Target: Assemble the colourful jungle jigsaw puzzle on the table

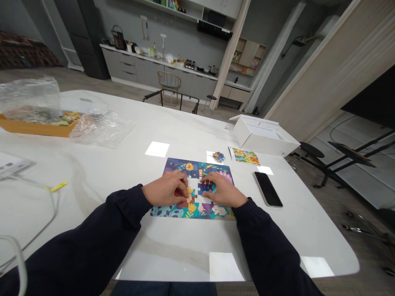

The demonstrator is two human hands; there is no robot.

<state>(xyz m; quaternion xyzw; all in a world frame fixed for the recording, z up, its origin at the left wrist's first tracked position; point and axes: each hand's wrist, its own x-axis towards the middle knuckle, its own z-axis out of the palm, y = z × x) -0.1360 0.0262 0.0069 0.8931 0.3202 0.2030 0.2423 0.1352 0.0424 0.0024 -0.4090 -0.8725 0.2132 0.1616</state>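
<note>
A colourful jigsaw puzzle (173, 211) lies on the white table, with a white gap showing through its middle. My left hand (169, 189) is over the puzzle's left half, thumb and fingers pinched at a puzzle piece with a yellow animal (190, 194). Opposite it, my right hand (224, 190) curves its thumb and fingers around a dark blue puzzle piece (203, 188) just right of the gap. My fingers hide parts of both pieces and of the picture around them.
Beyond the puzzle lie a small pile of pieces (219, 156) and a picture card (245, 156). A phone (268, 189) rests to the right, with an open white box (265, 135) behind. On the left are a yellow tray (40, 129), clear plastic wrap (103, 128) and a cable (51, 220).
</note>
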